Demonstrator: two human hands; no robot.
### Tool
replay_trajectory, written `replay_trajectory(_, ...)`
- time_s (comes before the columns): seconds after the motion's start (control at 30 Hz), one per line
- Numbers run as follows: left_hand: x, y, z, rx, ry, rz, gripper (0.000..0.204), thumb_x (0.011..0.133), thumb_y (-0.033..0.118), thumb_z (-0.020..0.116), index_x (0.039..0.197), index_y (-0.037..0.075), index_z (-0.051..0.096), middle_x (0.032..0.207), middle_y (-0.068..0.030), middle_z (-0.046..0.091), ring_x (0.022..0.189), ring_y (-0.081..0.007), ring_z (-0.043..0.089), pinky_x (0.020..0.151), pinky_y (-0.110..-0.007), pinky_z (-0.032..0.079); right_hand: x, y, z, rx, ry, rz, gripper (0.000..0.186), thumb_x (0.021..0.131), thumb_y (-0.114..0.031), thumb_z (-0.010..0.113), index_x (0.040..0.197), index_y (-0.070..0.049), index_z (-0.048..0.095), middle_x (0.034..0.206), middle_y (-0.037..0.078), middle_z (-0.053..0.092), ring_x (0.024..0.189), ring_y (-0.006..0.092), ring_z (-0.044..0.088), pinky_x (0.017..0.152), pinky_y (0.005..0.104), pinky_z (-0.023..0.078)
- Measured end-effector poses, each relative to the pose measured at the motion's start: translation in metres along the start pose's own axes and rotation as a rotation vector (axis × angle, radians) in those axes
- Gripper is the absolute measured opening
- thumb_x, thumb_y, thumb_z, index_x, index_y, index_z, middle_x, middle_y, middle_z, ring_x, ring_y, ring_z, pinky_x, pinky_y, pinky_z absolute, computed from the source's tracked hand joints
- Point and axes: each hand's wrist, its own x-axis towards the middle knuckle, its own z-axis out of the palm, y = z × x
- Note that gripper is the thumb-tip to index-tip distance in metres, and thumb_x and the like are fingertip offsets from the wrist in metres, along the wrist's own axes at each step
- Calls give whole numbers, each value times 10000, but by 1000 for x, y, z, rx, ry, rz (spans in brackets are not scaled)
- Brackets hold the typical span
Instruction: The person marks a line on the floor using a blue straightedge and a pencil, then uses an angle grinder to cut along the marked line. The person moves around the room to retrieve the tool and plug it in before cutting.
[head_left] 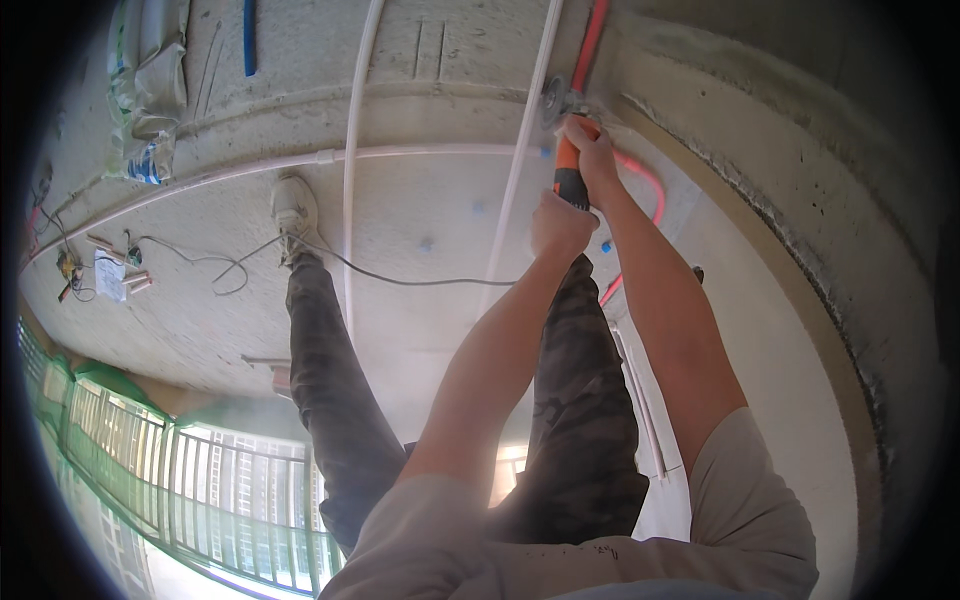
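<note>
Both my hands grip an orange and black angle grinder (567,160), pointing away from me toward the foot of the wall. My left hand (562,226) is closed round its dark rear end. Farther forward, my right hand (592,152) wraps the orange body near the head. The round grinder disc (553,100) stands on edge beside a red pipe (590,45); whether it touches the wall or pipe I cannot tell. Pale dust hazes the air around the head. A grey power cord (420,281) trails left over the floor from behind my left hand.
White pipes (360,100) cross the floor and meet a long pinkish-white pipe (430,152). My shoe (294,205) stands beside it. Sacks (150,90) lie far left, near a blue pipe piece (250,40). Wires and a paper sheet (110,275) lie left. Railing with green netting (200,470) stands lower left.
</note>
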Motion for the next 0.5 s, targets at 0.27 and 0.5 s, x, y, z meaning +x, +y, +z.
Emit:
replay_trajectory(0.27, 9, 3, 8, -50, 29, 6, 614, 727, 167, 851, 1252, -38, 606, 1148, -246, 762, 1057, -391, 771, 880, -469, 617, 3, -14, -1, 17, -34, 19, 574, 1000, -416, 791, 1357, -32, 558, 1126, 86, 692, 941, 190, 668, 800, 361, 589)
replay_trajectory(0.5, 13, 3, 7, -110, 14, -43, 656, 737, 142, 840, 1325, -30, 604, 1131, -200, 768, 992, -345, 780, 834, -446, 629, 14, -6, -3, 2, -74, -5, 483, 1027, -465, 751, 1317, -99, 626, 1092, 41, 661, 922, 167, 643, 787, 372, 583)
